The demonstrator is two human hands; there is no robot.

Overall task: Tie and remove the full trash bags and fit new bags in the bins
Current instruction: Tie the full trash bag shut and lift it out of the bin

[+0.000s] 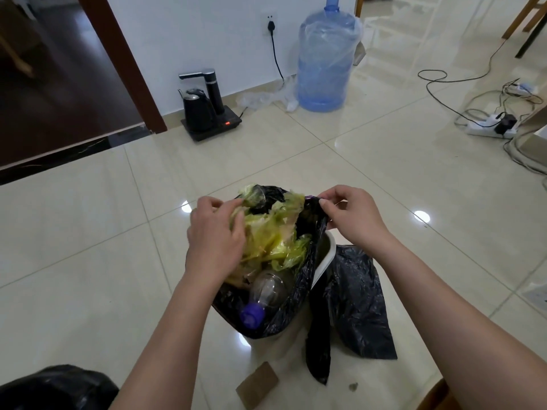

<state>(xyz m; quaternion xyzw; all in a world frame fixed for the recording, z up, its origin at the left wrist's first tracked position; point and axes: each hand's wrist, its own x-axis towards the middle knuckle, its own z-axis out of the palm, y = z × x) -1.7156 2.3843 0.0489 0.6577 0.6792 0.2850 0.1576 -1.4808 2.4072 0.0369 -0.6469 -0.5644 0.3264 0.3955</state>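
Trash bag (299,294): full, sitting in the white bin (327,255).
Right hand (352,216): pinches the bag's edge at the bin's far right.
Left hand (214,232): fingers curled over the bag's left edge and yellow wrappers (275,238); grip unclear.
Advice: gather both edges above the bin, tuck wrappers in, then knot.
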